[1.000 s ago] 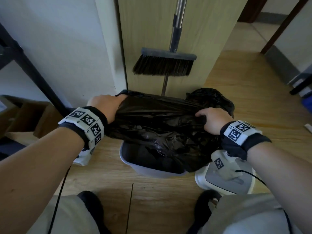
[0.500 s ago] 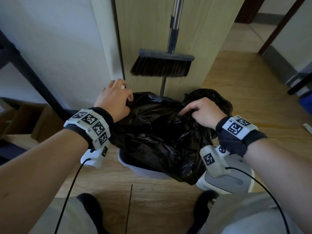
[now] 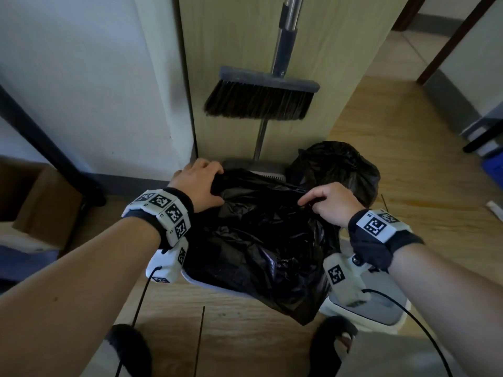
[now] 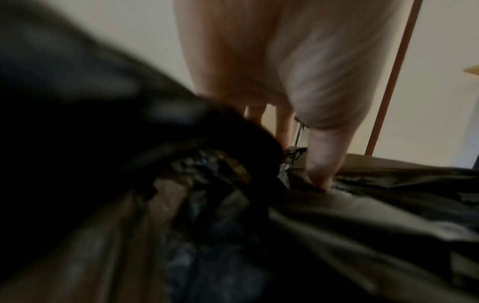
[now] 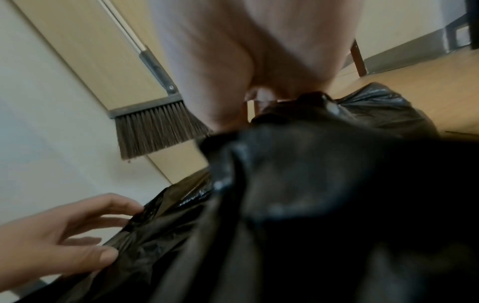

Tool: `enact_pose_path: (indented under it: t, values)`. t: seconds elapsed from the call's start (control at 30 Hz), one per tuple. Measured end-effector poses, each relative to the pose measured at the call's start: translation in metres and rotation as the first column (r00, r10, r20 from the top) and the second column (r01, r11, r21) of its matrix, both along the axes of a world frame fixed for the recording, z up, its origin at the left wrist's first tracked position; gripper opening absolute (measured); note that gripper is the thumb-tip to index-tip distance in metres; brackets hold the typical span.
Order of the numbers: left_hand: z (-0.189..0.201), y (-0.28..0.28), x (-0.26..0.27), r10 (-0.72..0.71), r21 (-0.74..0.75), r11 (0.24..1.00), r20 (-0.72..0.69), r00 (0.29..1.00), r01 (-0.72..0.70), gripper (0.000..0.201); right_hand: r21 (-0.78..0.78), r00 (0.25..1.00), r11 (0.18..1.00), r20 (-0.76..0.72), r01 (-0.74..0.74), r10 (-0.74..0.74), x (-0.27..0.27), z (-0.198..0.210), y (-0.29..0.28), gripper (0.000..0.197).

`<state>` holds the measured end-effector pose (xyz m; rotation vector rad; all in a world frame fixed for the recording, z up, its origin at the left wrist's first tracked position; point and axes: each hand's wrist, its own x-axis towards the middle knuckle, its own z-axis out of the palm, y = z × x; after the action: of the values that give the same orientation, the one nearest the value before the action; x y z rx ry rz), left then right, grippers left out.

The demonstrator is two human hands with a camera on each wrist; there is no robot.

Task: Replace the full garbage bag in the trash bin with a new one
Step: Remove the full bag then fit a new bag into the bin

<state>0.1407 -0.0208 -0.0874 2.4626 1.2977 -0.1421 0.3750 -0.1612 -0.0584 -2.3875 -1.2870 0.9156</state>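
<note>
Head view: new black bag (image 3: 261,240) draped over bin (image 3: 215,284); left hand (image 3: 200,186) and right hand (image 3: 330,204) each pinch its far edge.

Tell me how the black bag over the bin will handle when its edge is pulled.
The new black garbage bag is probably floppy: it lies crumpled over the trash bin, sagging past the near rim. It looks light, since the right hand pinches its edge up. The glossy film may slip, so the left hand should grip firmly.
</note>
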Motion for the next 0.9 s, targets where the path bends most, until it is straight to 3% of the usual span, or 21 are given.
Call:
enact_pose_path:
  t: [0.07, 0.23, 0.33, 0.5, 0.57, 0.7, 0.9]
  values:
    - [-0.006, 0.005, 0.001, 0.022, -0.070, 0.997, -0.017, 1.000, -0.023, 0.058, 0.006, 1.000, 1.000, 0.025, 0.010, -0.010, 0.001, -0.008, 0.007, 0.039]
    - [-0.012, 0.025, -0.008, 0.102, -0.053, 0.993, -0.040, 0.994, -0.104, 0.040, 0.095, 0.996, 0.993, 0.047, 0.077, -0.081, 0.016, -0.025, 0.023, 0.025]
    - [-0.016, 0.032, -0.016, 0.124, -0.074, 0.989, -0.017, 0.992, -0.125, 0.036, 0.075, 0.993, 0.992, 0.067, 0.096, -0.102, 0.027, -0.032, 0.027, 0.028]
    - [-0.030, 0.030, -0.017, 0.241, -0.387, 0.904, 0.115, 0.964, -0.179, 0.043, -0.068, 0.993, 0.996, 0.106, 0.055, -0.047, 0.029, -0.044, 0.029, 0.046]
    - [-0.032, 0.029, -0.017, 0.286, -0.443, 0.877, 0.172, 0.943, -0.186, 0.051, -0.094, 0.995, 0.994, 0.084, 0.059, -0.051, 0.029, -0.048, 0.030, 0.049]
    - [-0.035, 0.031, -0.014, 0.211, -0.322, 0.933, 0.126, 0.969, -0.161, 0.029, -0.174, 0.997, 0.984, 0.073, 0.027, -0.014, 0.033, -0.055, 0.030, 0.052]
    - [-0.041, 0.031, -0.014, 0.270, -0.337, 0.907, 0.005, 0.963, -0.253, 0.030, -0.306, 0.992, 0.950, 0.080, -0.068, 0.097, 0.031, -0.061, 0.022, 0.042]
